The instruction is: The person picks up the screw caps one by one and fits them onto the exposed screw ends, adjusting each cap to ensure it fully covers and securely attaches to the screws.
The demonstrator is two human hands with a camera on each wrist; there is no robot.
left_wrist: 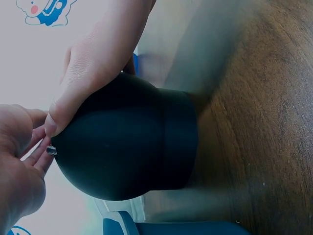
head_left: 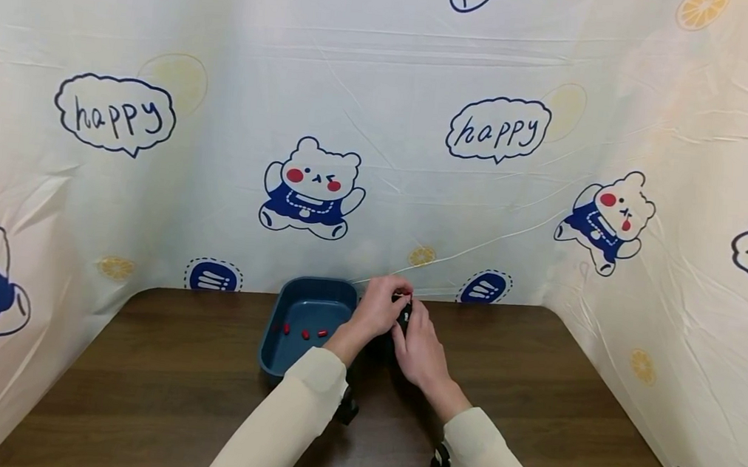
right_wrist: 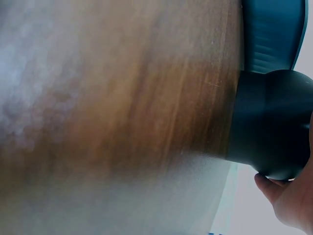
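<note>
Right hand (head_left: 420, 350), at the centre of the head view, grips the side of a black domed object (left_wrist: 117, 142) standing on the brown table (head_left: 500, 393). Left hand (head_left: 377, 308) is at the dome's top, fingertips by a small ridged nub (left_wrist: 52, 150) (whether they pinch it cannot be told). Left of centre, beside the dome, sits a blue tray (head_left: 320, 313) containing small red pieces (head_left: 306, 334).

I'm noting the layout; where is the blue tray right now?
In the head view, the blue tray stands on the table near its far edge, just left of the left hand, with small red pieces inside.
</note>
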